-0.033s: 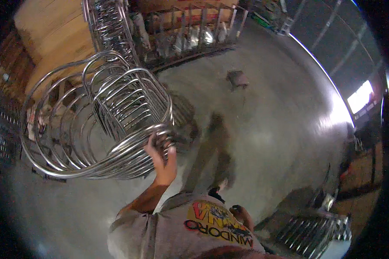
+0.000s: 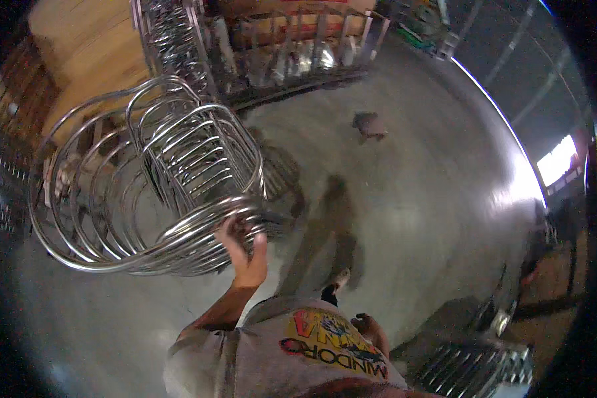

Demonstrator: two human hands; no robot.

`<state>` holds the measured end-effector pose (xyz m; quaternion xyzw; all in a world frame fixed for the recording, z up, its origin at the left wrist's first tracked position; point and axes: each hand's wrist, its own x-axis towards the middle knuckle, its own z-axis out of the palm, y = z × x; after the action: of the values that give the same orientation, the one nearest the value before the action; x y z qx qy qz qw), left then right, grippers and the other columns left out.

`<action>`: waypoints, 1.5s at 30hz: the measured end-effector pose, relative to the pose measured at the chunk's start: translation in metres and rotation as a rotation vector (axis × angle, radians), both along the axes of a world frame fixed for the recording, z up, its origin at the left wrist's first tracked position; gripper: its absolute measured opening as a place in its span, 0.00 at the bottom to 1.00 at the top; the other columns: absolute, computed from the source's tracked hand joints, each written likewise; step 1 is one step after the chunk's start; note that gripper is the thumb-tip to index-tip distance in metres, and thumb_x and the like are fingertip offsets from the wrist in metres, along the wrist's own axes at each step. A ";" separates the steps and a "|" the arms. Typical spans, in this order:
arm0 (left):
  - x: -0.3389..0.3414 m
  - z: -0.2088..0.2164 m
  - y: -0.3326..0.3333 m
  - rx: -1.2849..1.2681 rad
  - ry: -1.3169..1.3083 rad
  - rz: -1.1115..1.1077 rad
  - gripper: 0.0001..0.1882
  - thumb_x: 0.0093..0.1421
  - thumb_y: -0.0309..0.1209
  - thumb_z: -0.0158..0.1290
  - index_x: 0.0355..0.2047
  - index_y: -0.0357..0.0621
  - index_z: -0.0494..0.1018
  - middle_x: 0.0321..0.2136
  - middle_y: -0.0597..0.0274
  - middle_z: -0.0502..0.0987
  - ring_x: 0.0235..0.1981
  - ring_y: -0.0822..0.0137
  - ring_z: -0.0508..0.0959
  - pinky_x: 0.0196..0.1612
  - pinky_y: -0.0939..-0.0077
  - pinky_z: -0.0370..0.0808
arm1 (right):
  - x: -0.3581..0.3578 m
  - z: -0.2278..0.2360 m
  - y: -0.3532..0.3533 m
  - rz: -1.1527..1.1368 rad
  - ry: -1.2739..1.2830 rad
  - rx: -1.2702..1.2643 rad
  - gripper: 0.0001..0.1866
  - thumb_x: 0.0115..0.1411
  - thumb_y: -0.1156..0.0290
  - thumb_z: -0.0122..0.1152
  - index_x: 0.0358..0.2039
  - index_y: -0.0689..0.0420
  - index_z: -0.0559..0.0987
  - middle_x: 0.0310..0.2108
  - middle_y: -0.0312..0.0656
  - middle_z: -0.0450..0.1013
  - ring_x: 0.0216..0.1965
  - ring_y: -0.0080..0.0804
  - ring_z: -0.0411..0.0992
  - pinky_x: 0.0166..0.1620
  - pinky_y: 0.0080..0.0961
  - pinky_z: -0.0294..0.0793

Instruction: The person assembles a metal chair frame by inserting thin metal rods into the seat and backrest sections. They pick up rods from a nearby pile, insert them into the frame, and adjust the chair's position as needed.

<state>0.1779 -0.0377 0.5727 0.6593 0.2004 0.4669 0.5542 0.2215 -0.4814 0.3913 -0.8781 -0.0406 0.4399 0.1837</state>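
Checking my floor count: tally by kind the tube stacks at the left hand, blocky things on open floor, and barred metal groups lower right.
Tube stack at left hand: 1
Dark blocky thing: 1
Barred metal group: 1
Total: 3

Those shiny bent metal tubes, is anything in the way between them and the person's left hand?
No, nothing visible is in the way. The left hand is right at the lower right end of the metal tubes and seems to touch them, though it looks blurry.

Stacked frames point(image 2: 192, 232) left of person point(image 2: 265, 358)
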 end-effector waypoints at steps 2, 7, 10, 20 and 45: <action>0.015 -0.010 -0.004 0.056 0.073 0.160 0.31 0.66 0.32 0.48 0.64 0.43 0.46 0.56 0.52 0.58 0.55 0.63 0.63 0.59 0.66 0.60 | 0.103 -0.026 0.004 0.184 -0.139 -0.006 0.32 0.56 0.49 0.63 0.54 0.58 0.72 0.43 0.56 0.76 0.46 0.46 0.75 0.48 0.39 0.73; 0.069 -0.018 -0.017 -0.257 -0.036 0.683 0.23 0.67 0.33 0.47 0.56 0.43 0.50 0.52 0.53 0.59 0.51 0.64 0.64 0.58 0.64 0.63 | 0.375 0.005 0.148 0.671 -0.218 0.306 0.32 0.57 0.53 0.63 0.56 0.61 0.69 0.47 0.54 0.74 0.44 0.43 0.74 0.47 0.37 0.73; 0.091 -0.013 -0.016 -0.399 -0.256 0.880 0.22 0.69 0.39 0.44 0.56 0.41 0.51 0.51 0.53 0.62 0.53 0.61 0.65 0.62 0.63 0.62 | 0.469 0.083 0.311 0.879 -0.306 0.407 0.40 0.58 0.49 0.61 0.63 0.61 0.61 0.57 0.56 0.66 0.52 0.47 0.70 0.53 0.37 0.70; 0.135 -0.035 0.016 -0.283 -0.382 1.246 0.32 0.68 0.55 0.37 0.60 0.43 0.58 0.58 0.54 0.62 0.59 0.58 0.61 0.63 0.56 0.56 | 0.408 0.186 0.727 1.276 -0.280 0.948 0.40 0.57 0.51 0.63 0.61 0.67 0.63 0.47 0.53 0.73 0.47 0.39 0.72 0.51 0.33 0.71; 0.337 0.266 -0.030 0.295 -0.178 2.329 0.24 0.63 0.47 0.50 0.50 0.40 0.70 0.46 0.55 0.74 0.44 0.64 0.73 0.48 0.71 0.69 | 0.513 0.483 1.033 1.349 0.745 1.628 0.23 0.65 0.51 0.50 0.42 0.60 0.77 0.31 0.43 0.75 0.33 0.33 0.74 0.36 0.32 0.74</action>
<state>0.5144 -0.0676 0.8386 0.1011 0.5864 0.7547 -0.2763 0.7344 0.5512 0.8746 -0.1080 -0.7261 0.5271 0.4281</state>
